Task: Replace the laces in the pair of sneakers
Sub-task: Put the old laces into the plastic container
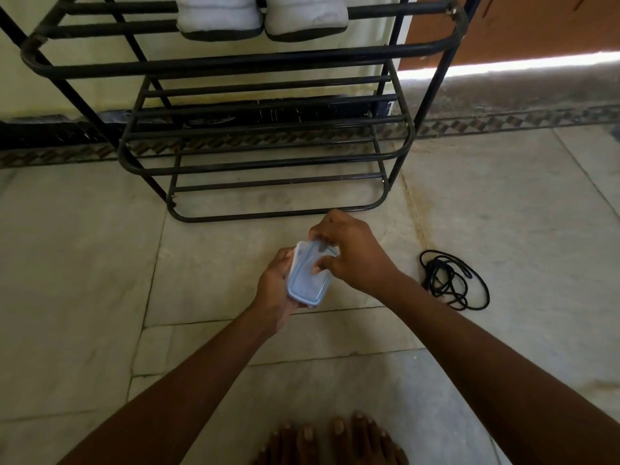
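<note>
The pair of sneakers (261, 16) sits on the top shelf of a black metal rack (255, 62) at the upper edge of the view — two pale, soft-looking shoes with dark soles, side by side and touching, only their near ends showing. The rack is made of round tubes with curved corners, and its lower shelves of parallel bars step down to the floor (84, 263). A black lace (451, 280) lies on the floor to the right of the hands, well apart from the shoes — a thin cord dropped in a loose tangle of loops. In the middle of the view both hands are together on a small box (308, 275), rectangular with rounded corners, of clear, bluish plastic with a raised rim on its lid. The left hand (276, 286) cups the box from below and from the left side, fingers curled round it. The right hand (352, 253) comes over from the right, its fingertips and thumb pinching the far end of the lid. What is in the box cannot be told through the cloudy plastic. The floor is pale, smooth stone slabs with thin seams and a dark patterned border by the wall. Bare toes (332, 437) show at the lower edge.
</note>
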`<action>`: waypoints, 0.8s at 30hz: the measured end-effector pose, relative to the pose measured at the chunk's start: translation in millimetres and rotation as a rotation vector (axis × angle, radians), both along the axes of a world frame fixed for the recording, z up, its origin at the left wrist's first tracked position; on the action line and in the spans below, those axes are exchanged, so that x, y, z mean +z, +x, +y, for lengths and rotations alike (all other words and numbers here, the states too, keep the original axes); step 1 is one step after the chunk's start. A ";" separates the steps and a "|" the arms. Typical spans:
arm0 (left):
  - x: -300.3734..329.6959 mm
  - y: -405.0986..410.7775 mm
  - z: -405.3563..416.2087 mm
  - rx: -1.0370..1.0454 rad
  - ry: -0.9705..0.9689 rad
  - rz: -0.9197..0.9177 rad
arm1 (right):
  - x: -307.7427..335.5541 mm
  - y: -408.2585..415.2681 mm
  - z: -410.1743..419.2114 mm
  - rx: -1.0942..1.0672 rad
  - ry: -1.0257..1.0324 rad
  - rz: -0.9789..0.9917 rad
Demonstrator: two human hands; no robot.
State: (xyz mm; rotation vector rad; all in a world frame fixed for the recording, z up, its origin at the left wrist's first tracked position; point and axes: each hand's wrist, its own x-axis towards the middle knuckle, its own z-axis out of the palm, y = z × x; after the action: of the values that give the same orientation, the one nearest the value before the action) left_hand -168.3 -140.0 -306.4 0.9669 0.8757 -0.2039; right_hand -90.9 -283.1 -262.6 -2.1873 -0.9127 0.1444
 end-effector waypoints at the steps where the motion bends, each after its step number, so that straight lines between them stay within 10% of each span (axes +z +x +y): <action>1: -2.8 2.4 0.3 0.010 -0.007 0.047 | -2.8 -3.7 -0.3 -0.008 0.009 -0.009; 7: -32.4 13.9 23.8 0.018 0.005 0.130 | -12.8 -22.9 -5.7 -0.027 0.039 -0.041; 13: -50.1 21.1 21.5 -0.198 0.711 0.097 | -27.4 -25.1 -16.4 0.095 -0.006 -0.067; 19: -75.6 13.7 23.4 -0.342 0.927 -0.024 | -68.4 -45.9 -48.8 -0.143 -0.148 -0.364; 24: -87.9 -3.2 13.2 -0.449 1.234 -0.160 | -115.6 -62.2 -70.1 0.093 -0.375 -0.245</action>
State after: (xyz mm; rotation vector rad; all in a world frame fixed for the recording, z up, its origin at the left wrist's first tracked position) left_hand -171.5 -126.8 -394.3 2.2986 0.5707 0.0690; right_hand -153.1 -353.1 -378.2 -2.5489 -1.2048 0.0992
